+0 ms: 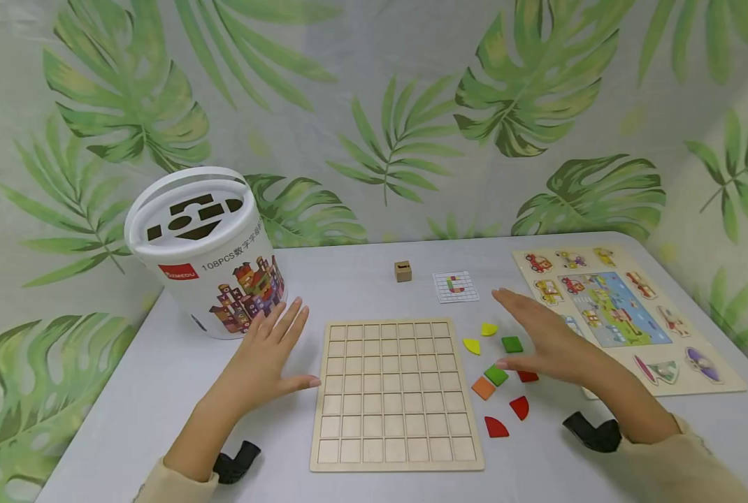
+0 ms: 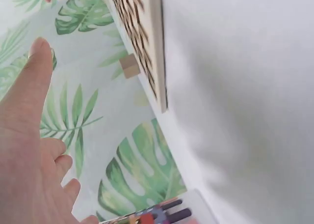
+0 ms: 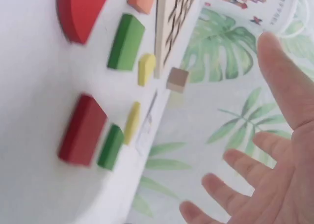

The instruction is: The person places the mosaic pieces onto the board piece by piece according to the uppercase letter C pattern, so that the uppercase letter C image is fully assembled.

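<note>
My left hand [image 1: 261, 360] is held over the table left of a wooden grid board [image 1: 391, 405], fingers spread and holding nothing. The board's square cells are bare. On its other side my right hand [image 1: 547, 342] hovers with fingers extended, also without anything in it. Under and around that hand lie small flat pieces: a green square [image 1: 512, 344], another green square [image 1: 496, 375], an orange square [image 1: 484, 388], a red square [image 3: 83, 130] partly covered in the head view, two yellow quarter-rounds [image 1: 472, 346] and two red quarter-rounds [image 1: 496, 427].
Behind the board stand a small wooden cube [image 1: 403, 272] and a card [image 1: 456, 287] printed with a coloured pattern on a grid. At the left is a white lidded bucket [image 1: 223, 265] with shaped holes. A picture puzzle board [image 1: 720, 381] lies at the right.
</note>
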### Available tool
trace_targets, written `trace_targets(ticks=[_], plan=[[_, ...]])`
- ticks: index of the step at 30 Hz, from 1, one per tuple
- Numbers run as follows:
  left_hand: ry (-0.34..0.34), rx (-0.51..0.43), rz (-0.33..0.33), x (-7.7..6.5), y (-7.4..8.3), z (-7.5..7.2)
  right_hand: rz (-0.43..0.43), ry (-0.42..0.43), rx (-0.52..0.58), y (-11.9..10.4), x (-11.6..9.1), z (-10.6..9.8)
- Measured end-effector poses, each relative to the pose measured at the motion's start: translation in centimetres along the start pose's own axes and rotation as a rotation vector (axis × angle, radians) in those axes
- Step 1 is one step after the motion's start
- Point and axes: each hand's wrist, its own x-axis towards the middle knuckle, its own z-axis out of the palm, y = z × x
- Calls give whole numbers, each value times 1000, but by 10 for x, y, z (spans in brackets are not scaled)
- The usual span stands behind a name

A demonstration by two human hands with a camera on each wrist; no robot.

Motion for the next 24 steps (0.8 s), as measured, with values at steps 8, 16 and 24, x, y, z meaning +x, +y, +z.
trace_targets(ticks=[8,16,24], plan=[[-18,-201,-13,-2,15,24,90,-115,286,3,8,26],[-91,-519,-100,-9,16,41,103,-142,326,7,11,43],[-132,-617,-111,-13,11,56,100,-110,249,8,15,49]])
